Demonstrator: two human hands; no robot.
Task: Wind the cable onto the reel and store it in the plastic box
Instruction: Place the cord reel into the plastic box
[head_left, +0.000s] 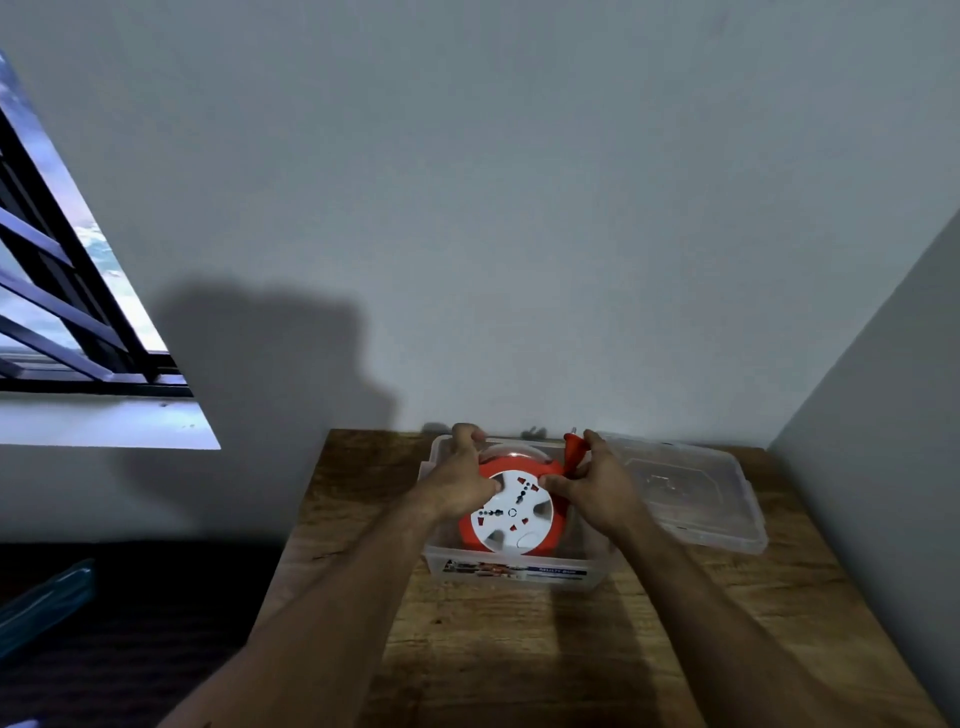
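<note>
A red cable reel (511, 512) with a white socket face sits inside the clear plastic box (511, 569) on the wooden table. My left hand (465, 475) grips the reel's upper left rim. My right hand (597, 486) holds the reel's upper right edge, its fingers around the red plug (574, 449) that sticks up beside the rim. The wound cable itself is hidden between the reel's flanges.
The box's clear lid (685, 488) lies on the table (519, 649) to the right of the box. A wall stands right behind the table, another wall close on the right. A barred window (62, 312) is at the left.
</note>
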